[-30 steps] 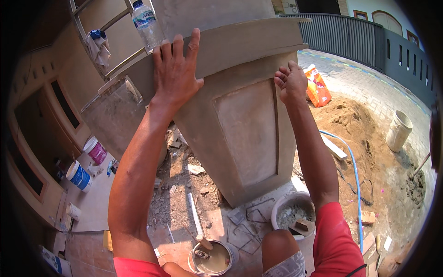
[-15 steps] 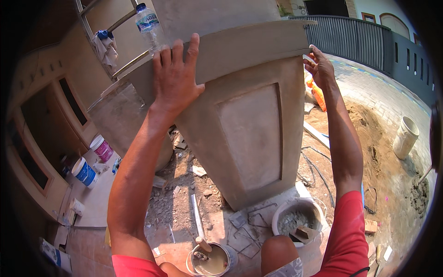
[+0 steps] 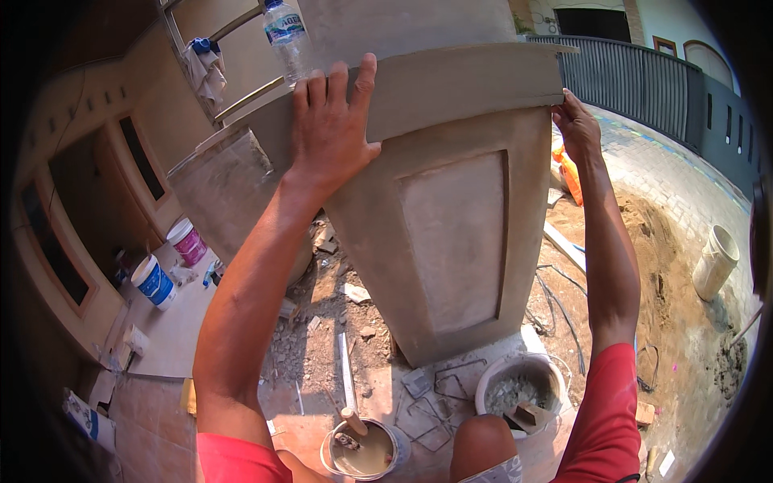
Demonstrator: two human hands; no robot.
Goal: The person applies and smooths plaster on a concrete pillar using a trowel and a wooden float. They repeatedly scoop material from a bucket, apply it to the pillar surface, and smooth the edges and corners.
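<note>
In front of me stands a grey plastered pillar (image 3: 370, 266) with a recessed panel, wider at its top than at its base. A smooth grey band (image 3: 471, 84) juts out along its upper part. My left hand (image 3: 328, 141) lies flat on the left part of this band, its fingers stretched upward and the thumb apart. At the band's right end, my right hand (image 3: 577, 129) has its fingers bent and pinched at the corner. Whatever sits between those fingertips is too small to make out. A clear plastic bottle (image 3: 287, 40) with a blue cap stands just behind my left fingertips.
Below are a bucket (image 3: 332, 452) of murky water holding a wooden-handled tool and a pale tub (image 3: 482, 394) of grey mix. Paint pails (image 3: 155, 282) stand at left. Rubble (image 3: 322, 354) lies by the pillar; a sand heap (image 3: 644, 233) and whitish bucket (image 3: 716, 262) are at right.
The whole scene has shifted a little right and slightly down in view, hands included. Both hands keep their places on the band; the right fingers look drawn closer together at the corner.
</note>
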